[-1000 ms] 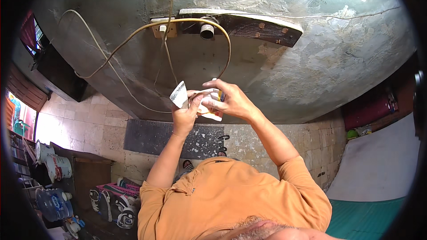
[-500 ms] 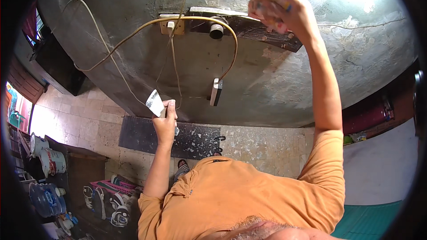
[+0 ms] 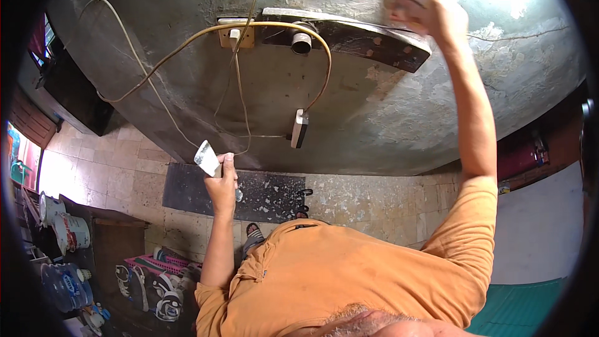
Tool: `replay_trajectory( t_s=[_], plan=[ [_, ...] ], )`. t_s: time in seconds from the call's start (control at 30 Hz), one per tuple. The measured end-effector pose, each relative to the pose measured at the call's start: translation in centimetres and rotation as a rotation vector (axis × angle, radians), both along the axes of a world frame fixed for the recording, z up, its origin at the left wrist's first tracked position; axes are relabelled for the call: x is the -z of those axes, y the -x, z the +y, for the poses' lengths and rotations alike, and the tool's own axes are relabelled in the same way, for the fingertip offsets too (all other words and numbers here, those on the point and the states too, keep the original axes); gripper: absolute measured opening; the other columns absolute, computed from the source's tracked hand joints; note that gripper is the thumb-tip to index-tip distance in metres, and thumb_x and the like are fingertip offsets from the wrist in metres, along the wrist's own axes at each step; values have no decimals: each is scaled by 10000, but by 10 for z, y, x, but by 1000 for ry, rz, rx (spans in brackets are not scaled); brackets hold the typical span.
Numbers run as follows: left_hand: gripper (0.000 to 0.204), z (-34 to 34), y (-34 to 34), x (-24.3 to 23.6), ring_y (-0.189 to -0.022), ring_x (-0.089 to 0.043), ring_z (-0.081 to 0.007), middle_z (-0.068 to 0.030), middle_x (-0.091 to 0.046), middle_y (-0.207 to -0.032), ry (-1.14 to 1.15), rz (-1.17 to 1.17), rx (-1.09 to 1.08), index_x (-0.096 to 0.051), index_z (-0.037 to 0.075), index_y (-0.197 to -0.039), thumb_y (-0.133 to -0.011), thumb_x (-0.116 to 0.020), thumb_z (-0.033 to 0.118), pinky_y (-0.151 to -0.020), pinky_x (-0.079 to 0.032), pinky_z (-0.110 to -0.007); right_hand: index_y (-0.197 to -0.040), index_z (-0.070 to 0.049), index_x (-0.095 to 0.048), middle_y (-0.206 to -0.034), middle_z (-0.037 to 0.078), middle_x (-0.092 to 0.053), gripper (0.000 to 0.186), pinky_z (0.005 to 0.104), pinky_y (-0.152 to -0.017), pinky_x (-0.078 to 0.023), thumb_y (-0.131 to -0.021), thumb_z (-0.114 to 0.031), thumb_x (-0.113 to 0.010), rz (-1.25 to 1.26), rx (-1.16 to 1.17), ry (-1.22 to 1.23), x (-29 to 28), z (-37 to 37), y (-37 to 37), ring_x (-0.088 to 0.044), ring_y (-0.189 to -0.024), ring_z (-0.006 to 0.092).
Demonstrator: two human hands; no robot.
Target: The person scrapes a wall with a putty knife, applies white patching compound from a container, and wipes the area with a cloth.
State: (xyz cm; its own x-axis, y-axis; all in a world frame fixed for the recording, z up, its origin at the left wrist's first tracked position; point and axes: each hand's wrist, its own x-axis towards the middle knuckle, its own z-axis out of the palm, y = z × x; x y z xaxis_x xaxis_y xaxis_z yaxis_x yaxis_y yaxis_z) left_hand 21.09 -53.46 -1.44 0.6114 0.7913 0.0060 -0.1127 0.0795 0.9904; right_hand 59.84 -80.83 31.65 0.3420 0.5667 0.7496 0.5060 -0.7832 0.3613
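Note:
My left hand [image 3: 222,188] is closed round the handle of a scraper [image 3: 206,158]. Its wide pale blade points up and is smeared with dark residue. My right hand [image 3: 447,24] is raised high at the right, against the grey, patchy wall [image 3: 355,106]. In it is a flat reddish and whitish pad [image 3: 404,10], too blurred to name more exactly. The pad is just above the right end of a dark wooden board [image 3: 368,48] fixed to the wall. Whether the pad presses on the wall I cannot tell.
A cable [image 3: 187,47] loops past a wall socket [image 3: 236,36] to a hanging power strip [image 3: 299,128]. A short pipe [image 3: 301,43] projects by the board. Pale flakes lie on a dark mat [image 3: 193,188]. Buckets [image 3: 70,231] and shoes [image 3: 167,306] are at lower left.
My right hand has moved to the right with the pad, along the wall above the board. My left hand with the scraper has shifted slightly left and down in the picture.

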Motion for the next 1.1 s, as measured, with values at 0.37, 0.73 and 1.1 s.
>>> replay_trajectory(
  t_s=[0.37, 0.73, 1.1],
  plan=[
    [204, -10, -23, -16, -467, -427, -32, 41, -510, -604, -4, -31, 57, -653, 8, -995, -1004, -663, 211, -426, -332, -221, -769, -54, -611, -737, 186, -667, 355, 452, -638, -535, -727, -352, -799, 78, -445, -39, -4, 124, 71, -688, -721, 374],
    [211, 3, 21, 17, -474, -416, -31, 42, -503, -609, 57, 153, -53, -665, 22, -988, -1003, -660, 233, -429, -321, -222, -1061, -252, -739, -815, 69, -739, 363, 396, -576, -573, -895, -567, -668, -168, -57, 65, -24, -11, 19, -723, -659, 265],
    [218, -6, 2, 9, -473, -409, -30, 40, -494, -609, 64, 63, 22, -665, 24, -998, -1022, -634, 238, -427, -320, -220, -818, -56, -579, -769, 167, -669, 436, 461, -633, -528, -754, -428, -796, 44, -199, 85, 16, 122, 61, -685, -721, 371]
  ],
)
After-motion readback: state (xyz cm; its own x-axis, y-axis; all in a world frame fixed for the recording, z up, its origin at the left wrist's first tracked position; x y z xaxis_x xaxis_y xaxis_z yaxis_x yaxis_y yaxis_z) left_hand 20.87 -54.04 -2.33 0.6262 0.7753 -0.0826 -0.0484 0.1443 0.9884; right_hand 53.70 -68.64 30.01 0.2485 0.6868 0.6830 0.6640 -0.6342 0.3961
